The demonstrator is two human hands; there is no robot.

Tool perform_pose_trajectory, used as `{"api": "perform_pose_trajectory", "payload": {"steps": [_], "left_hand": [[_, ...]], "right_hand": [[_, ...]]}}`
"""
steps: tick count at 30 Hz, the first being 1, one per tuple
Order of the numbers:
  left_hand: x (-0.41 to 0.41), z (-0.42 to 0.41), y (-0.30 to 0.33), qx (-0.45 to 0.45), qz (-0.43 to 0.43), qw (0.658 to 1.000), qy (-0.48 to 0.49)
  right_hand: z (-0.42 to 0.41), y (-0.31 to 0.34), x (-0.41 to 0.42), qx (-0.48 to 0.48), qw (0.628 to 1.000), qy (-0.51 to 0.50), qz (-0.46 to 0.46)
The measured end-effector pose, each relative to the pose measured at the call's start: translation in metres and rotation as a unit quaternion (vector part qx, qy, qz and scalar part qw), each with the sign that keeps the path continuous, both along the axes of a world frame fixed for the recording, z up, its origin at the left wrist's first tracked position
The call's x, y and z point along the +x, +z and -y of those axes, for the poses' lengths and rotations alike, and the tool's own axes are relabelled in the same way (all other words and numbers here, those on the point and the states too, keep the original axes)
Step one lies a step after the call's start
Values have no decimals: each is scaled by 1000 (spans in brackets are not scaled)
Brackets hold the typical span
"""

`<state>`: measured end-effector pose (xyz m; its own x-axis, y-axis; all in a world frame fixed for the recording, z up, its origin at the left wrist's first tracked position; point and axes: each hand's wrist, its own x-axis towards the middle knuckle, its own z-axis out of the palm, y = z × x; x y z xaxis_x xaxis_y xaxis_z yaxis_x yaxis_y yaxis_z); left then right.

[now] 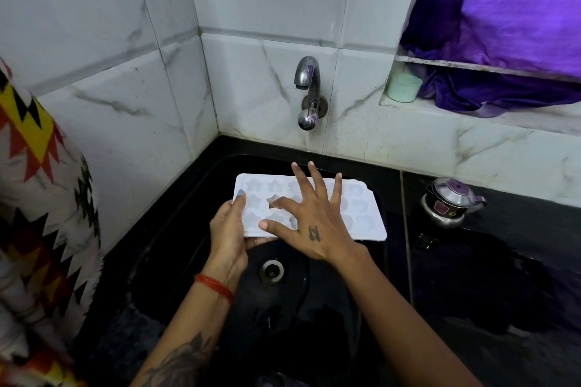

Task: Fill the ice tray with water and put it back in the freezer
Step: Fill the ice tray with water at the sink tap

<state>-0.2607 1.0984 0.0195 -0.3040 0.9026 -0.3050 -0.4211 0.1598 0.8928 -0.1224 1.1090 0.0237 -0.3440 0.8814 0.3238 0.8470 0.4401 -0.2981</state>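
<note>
A white ice tray [361, 210] with star-shaped and rounded moulds is held level over the black sink [195, 198], below the wall tap [309, 85]. My left hand [229, 232] grips the tray's near left corner, thumb on top and fingers underneath. My right hand [311, 220] lies flat on the tray's middle with its fingers spread and straight. No water runs from the tap. Whether the moulds hold water is unclear.
The sink drain [272, 270] sits just below the tray. A small steel pot with a lid [449, 201] stands on the black counter to the right. A pale green cup [404, 87] and purple cloth [503, 41] occupy the window ledge. Patterned fabric [41, 198] hangs at the left.
</note>
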Motion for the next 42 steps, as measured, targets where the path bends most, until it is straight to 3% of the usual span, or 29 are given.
{"api": "perform_pose_trajectory", "payload": {"steps": [14, 27, 42], "left_hand": [[0, 1, -3, -3, -3, 1000, -1], [-1, -1, -8, -5, -7, 1000, -3], [1, 1, -5, -5, -5, 1000, -5]], "right_hand": [[-1, -1, -1, 38, 999, -9, 37], [-5, 5, -1, -106, 994, -5, -6], [0, -2, 2, 13, 1000, -2, 28]]}}
